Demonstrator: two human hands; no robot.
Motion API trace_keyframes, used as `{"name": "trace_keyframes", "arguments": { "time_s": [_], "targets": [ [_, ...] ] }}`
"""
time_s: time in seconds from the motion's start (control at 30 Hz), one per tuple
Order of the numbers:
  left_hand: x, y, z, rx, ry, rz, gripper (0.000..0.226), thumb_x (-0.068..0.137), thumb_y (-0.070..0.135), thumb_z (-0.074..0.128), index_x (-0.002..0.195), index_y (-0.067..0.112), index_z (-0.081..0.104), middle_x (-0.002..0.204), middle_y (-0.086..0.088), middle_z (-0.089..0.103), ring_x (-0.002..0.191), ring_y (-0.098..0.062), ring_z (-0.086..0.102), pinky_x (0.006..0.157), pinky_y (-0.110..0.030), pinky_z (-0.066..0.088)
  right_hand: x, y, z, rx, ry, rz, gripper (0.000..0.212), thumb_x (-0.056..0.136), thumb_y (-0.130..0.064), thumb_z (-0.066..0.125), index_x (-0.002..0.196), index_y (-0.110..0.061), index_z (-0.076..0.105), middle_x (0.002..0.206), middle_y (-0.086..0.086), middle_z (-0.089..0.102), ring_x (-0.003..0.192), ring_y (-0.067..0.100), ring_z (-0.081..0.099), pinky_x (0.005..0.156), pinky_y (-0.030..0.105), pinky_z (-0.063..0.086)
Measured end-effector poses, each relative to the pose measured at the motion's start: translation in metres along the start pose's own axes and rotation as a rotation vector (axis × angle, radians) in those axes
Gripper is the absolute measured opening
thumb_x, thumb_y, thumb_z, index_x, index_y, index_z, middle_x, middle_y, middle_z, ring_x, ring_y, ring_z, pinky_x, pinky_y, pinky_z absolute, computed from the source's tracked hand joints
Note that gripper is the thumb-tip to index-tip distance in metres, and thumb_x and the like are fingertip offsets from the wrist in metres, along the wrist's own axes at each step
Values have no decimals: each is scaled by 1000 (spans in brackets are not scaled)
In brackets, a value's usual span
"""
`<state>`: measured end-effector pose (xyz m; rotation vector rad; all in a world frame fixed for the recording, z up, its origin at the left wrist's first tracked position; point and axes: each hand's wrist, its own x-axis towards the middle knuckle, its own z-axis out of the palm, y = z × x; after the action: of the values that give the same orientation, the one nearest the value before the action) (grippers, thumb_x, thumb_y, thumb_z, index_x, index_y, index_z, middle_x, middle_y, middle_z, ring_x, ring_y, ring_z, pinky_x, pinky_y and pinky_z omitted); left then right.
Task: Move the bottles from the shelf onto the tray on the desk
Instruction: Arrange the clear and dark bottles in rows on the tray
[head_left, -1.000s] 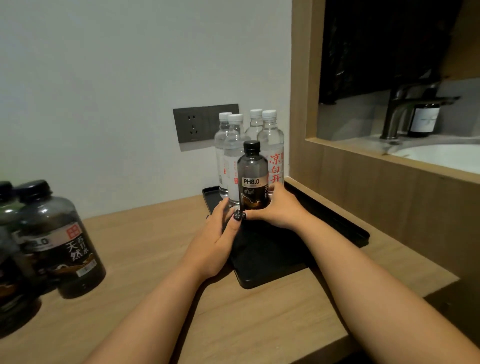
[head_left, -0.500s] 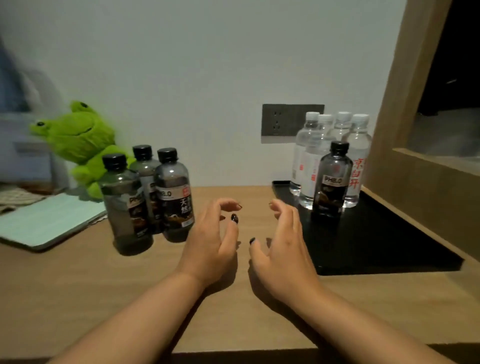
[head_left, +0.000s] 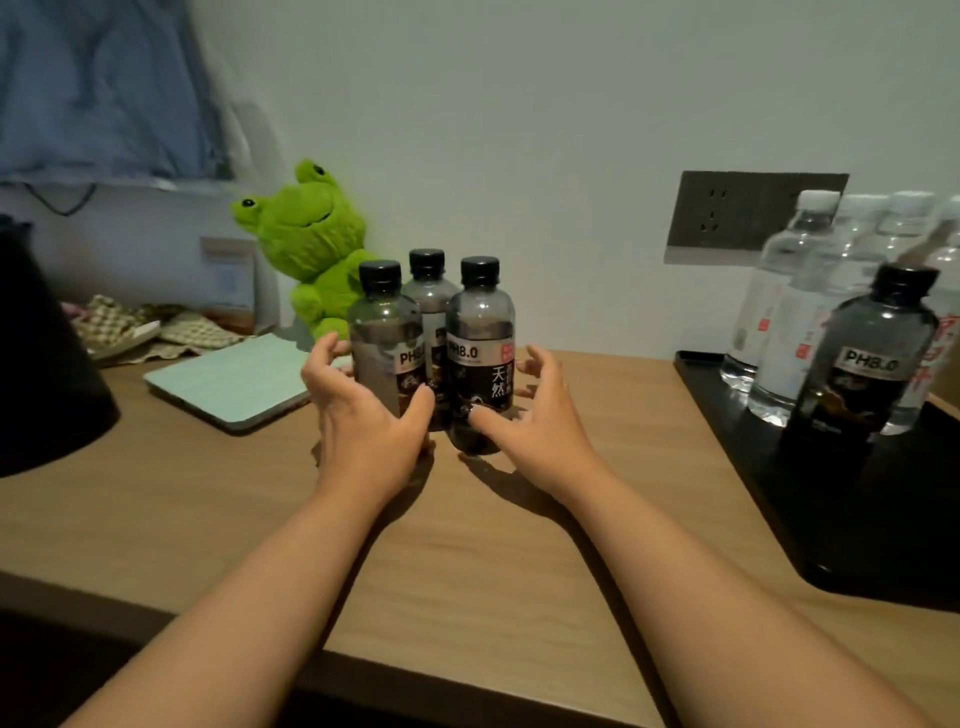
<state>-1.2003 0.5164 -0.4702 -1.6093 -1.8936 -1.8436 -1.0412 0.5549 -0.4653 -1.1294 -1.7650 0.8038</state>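
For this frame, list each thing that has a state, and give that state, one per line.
Left hand: open, curled around the left dark bottle, not closed on it.
Right hand: open, beside the right dark bottle.
Three dark bottles: upright, capped, on the desk.
Dark bottle on tray: upright, capped.
Clear bottles: upright, capped, on the tray.

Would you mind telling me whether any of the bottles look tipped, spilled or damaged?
Nothing stands out: the three dark bottles on the desk and those on the tray all stand upright and capped, with no spill visible.
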Motion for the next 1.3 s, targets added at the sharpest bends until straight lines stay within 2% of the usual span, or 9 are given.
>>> {"name": "trace_keyframes", "arguments": {
  "time_s": [0.1,0.2,0.33,0.57,0.67,0.77,0.97,1.13,1.3],
  "targets": [
    [2,3,0,-87,-168,-139,86,80,18,73,142,16,13,113,12,44,104,-6,45,88,-21,35,2,0,4,15,-59,-76,84,77,-26,76,144,-31,26,123,-22,46,113,1,47,92,20,45],
    [2,4,-2,-81,-154,-175,91,75,20,78,143,16,18,95,25,42,99,-5,46,86,-21,35,0,3,-1,18,-31,-73,73,81,-22,75,141,-28,34,121,-18,49,101,-5,49,86,13,43],
    [4,-4,-8,-118,-167,-265,74,60,31,86,116,25,39,116,3,59,109,-15,58,94,-35,48,-4,7,-12,89,32,23,79,79,-20,78,144,-19,34,129,-1,55,110,9,55,90,21,45],
    [-7,3,-21,-299,-352,-276,34,71,10,82,98,25,69,88,6,74,84,1,67,79,-21,54,-11,2,-9,5,-62,37,81,76,-22,80,143,-22,34,134,-4,55,115,9,54,87,19,41],
    [-11,-2,-28,-374,-471,-298,57,62,20,87,115,20,66,107,2,73,104,-14,67,92,-35,51,-16,-1,-11,-37,-53,40,72,77,-23,78,138,-23,39,128,-4,59,111,8,55,87,22,42],
    [-14,-1,-29,-380,-531,-296,85,49,26,93,125,21,56,119,5,66,113,-9,59,93,-27,45,-30,-4,-18,-57,-61,62,70,81,-21,75,139,-22,37,130,-3,58,114,10,53,92,24,40],
    [-15,2,-29,-247,-557,-173,72,64,12,86,128,21,54,117,8,63,109,-5,56,81,-16,40,-68,-4,-47,-104,-79,105,70,85,-21,71,142,-25,31,140,-3,50,127,14,47,99,29,38],
    [-21,11,-26,-243,-627,-137,84,61,19,88,134,22,46,117,13,59,113,-6,54,90,-20,43,-75,-8,-39,-192,104,78,101,70,-33,83,148,-26,21,145,-4,27,132,15,36,105,32,36],
    [-31,22,-22,-222,-616,-67,73,62,33,87,126,23,53,120,8,63,115,-11,57,99,-33,45,-79,-7,-43,-104,104,8,92,73,-22,81,146,-27,26,140,-6,45,125,7,44,101,27,40]
  ]
}}
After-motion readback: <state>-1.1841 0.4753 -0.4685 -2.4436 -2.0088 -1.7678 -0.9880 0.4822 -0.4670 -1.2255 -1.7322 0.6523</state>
